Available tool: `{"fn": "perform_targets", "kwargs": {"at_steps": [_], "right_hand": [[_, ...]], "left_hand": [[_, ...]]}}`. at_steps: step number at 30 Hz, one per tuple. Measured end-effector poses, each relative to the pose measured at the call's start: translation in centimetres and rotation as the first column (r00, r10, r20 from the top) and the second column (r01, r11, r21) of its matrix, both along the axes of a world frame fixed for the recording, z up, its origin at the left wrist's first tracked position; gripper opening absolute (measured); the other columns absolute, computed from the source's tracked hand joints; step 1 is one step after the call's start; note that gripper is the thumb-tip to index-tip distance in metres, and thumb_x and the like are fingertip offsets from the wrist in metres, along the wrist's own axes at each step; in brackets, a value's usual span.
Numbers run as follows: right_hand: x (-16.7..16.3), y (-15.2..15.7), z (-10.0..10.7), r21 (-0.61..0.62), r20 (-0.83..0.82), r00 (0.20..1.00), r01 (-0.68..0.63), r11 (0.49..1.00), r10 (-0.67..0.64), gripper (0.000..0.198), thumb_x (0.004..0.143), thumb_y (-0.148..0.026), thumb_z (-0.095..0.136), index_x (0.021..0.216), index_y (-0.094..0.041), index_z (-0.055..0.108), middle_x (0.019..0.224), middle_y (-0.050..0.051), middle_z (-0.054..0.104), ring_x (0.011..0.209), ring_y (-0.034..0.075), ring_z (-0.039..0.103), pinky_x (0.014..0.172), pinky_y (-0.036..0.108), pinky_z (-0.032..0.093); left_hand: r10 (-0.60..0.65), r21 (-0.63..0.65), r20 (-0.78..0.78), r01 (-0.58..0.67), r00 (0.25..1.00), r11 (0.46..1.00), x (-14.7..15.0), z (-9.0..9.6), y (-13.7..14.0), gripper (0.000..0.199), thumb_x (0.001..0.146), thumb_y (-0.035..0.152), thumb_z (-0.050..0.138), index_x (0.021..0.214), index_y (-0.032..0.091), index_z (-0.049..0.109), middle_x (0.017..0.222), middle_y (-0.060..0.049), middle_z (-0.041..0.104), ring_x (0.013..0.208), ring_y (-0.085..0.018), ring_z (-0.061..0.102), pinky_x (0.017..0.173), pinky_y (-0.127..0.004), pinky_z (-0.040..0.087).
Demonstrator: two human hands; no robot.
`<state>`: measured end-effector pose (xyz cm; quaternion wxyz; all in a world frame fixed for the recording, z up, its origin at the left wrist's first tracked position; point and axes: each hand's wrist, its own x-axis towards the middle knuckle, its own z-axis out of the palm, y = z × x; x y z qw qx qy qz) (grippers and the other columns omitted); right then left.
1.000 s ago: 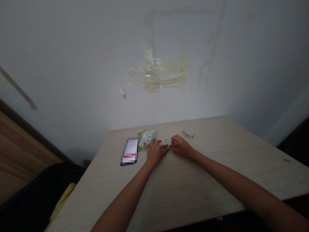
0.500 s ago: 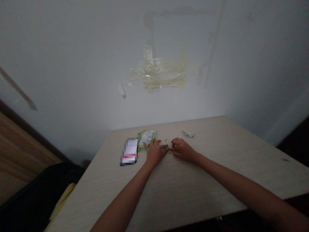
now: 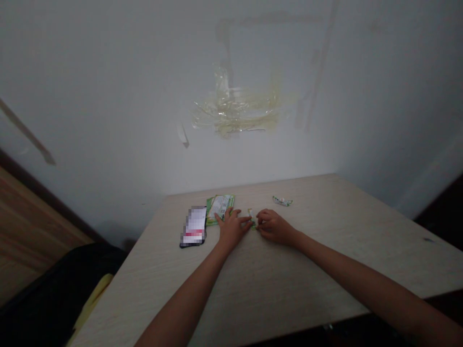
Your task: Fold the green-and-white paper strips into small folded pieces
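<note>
Landmark for all places: the packet stack [image 3: 221, 205], green and white, overlapping packets lying flat on the worktop [image 3: 282, 284], printed text on the top one, too small to read.

Small green-and-white piece [image 3: 250, 212]: on the worktop, right of the packet stack and a little nearer the person, between the two hands. Its lower part is partly covered by fingers; exact shape not readable.

Left hand [image 3: 232, 230]: palm down, just in front of the packet stack, outer fingers fanned over its near edge. Grip: those fingers spread; index and thumb point right and meet the left side of the small piece. Cannot tell whether they pinch it.

Right hand [image 3: 274, 227]: right of the packet stack, beyond the small piece. Grip: fingers curled inward, tips gathered at the right side of the piece; cannot tell whether it is pinched.

Phone [image 3: 194, 227]: just left of the packet stack, reaching nearer the person, screen up and pixelated.

Crumpled wrapper [image 3: 282, 201]: well right of the packet stack, at similar depth, apart from both hands.

Wall [image 3: 144, 120]: behind the packet stack; clear tape [image 3: 237, 111] stuck on it above.
</note>
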<state>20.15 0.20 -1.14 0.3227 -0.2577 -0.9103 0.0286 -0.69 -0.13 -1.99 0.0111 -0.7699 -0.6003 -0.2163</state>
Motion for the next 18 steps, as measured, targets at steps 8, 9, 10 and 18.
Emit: {"fn": "perform_targets", "kwargs": {"at_steps": [8, 9, 10, 18], "right_hand": [[0.2, -0.33, 0.3, -0.019, -0.025, 0.997, -0.073, 0.997, 0.072, 0.013, 0.081, -0.011, 0.063, 0.078, -0.02, 0.072, 0.086, 0.007, 0.066, 0.099, 0.022, 0.057, 0.089, 0.039, 0.046], [0.21, -0.34, 0.31, -0.018, -0.026, 0.997, -0.077, 0.997, 0.077, 0.013, 0.08, -0.01, 0.063, 0.078, -0.02, 0.072, 0.086, 0.007, 0.066, 0.099, 0.022, 0.057, 0.089, 0.039, 0.047], [0.21, -0.37, 0.32, -0.019, -0.025, 0.996, -0.083, 0.996, 0.082, 0.014, 0.08, -0.01, 0.063, 0.078, -0.02, 0.072, 0.086, 0.007, 0.066, 0.099, 0.022, 0.057, 0.089, 0.039, 0.047], [0.24, -0.38, 0.33, -0.085, -0.122, 0.992, -0.038, 0.996, 0.027, 0.014, 0.08, -0.01, 0.064, 0.08, -0.021, 0.073, 0.088, 0.007, 0.066, 0.098, 0.022, 0.057, 0.088, 0.038, 0.048]], "left_hand": [[0.008, -0.006, 0.005, -0.008, 1.0, 1.0, 0.1, 0.33, -0.22, 0.025, 0.084, 0.055, 0.06, 0.105, 0.048, 0.07, 0.132, -0.001, 0.059, 0.135, -0.033, 0.035, 0.105, -0.079, 0.001], [0.008, -0.007, 0.006, -0.008, 1.0, 1.0, 0.11, 0.38, -0.25, 0.025, 0.084, 0.054, 0.06, 0.105, 0.048, 0.07, 0.132, -0.001, 0.059, 0.135, -0.033, 0.034, 0.105, -0.078, 0.001], [0.008, -0.006, 0.008, -0.008, 1.0, 1.0, 0.12, 0.41, -0.27, 0.024, 0.084, 0.054, 0.061, 0.105, 0.047, 0.071, 0.132, -0.001, 0.059, 0.135, -0.033, 0.034, 0.106, -0.078, 0.001], [-0.006, -0.009, -0.004, 0.005, 1.0, 1.0, 0.15, 0.61, -0.29, 0.025, 0.084, 0.052, 0.061, 0.107, 0.045, 0.07, 0.132, 0.0, 0.058, 0.136, -0.032, 0.034, 0.107, -0.077, 0.002]]}}
